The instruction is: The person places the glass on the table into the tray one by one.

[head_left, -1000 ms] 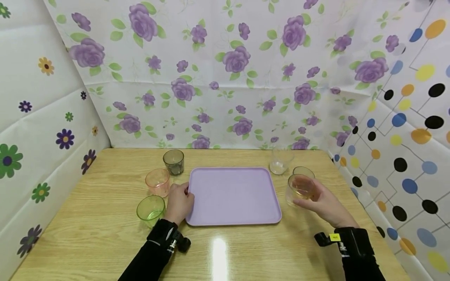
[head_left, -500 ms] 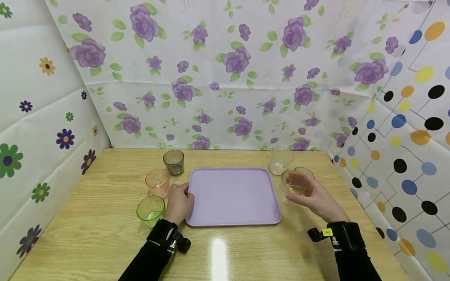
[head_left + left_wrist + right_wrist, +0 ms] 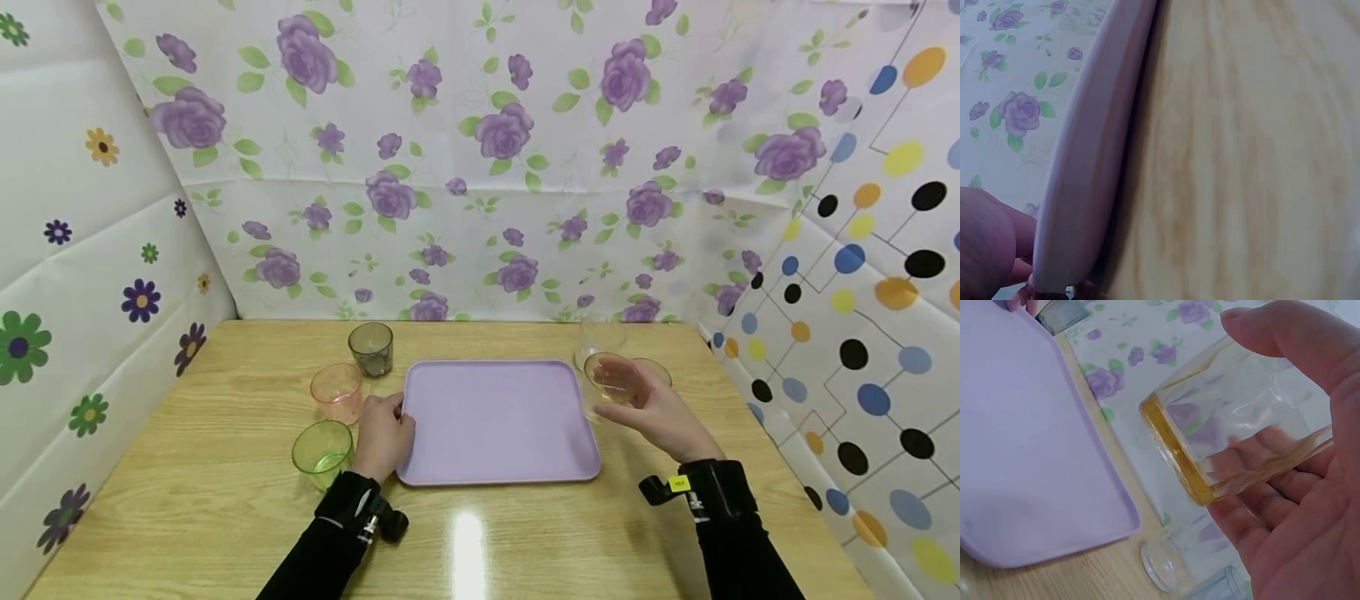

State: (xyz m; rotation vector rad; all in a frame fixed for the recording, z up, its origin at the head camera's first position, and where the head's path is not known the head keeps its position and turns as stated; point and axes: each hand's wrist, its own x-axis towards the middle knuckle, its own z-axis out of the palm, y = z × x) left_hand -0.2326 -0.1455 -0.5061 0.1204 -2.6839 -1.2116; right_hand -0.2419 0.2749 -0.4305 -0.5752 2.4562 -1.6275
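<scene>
My right hand [image 3: 667, 417] holds a clear, amber-tinted glass [image 3: 1241, 425] just off the right side of a lilac tray [image 3: 498, 421]. In the right wrist view the thumb and fingers curl around the glass, and its thick amber base points toward the tray. On the other side, my left hand [image 3: 382, 437] grips the tray's left edge, its fingers at the rim. The left wrist view shows the tray's side wall [image 3: 1085, 175] close up, with part of the hand [image 3: 985, 244] at lower left.
Left of the tray stand a dark grey glass [image 3: 371, 350], a pink glass [image 3: 337, 392] and a green glass [image 3: 322, 454]. At the right are a clear glass [image 3: 600, 332] and another glass [image 3: 662, 371], partly hidden behind my right hand. Flowered cloth [image 3: 502, 167] hangs behind the table.
My right hand has moved left with the amber-tinted glass, from over the table at the right to the tray's right edge. The left hand and the tray have stayed put.
</scene>
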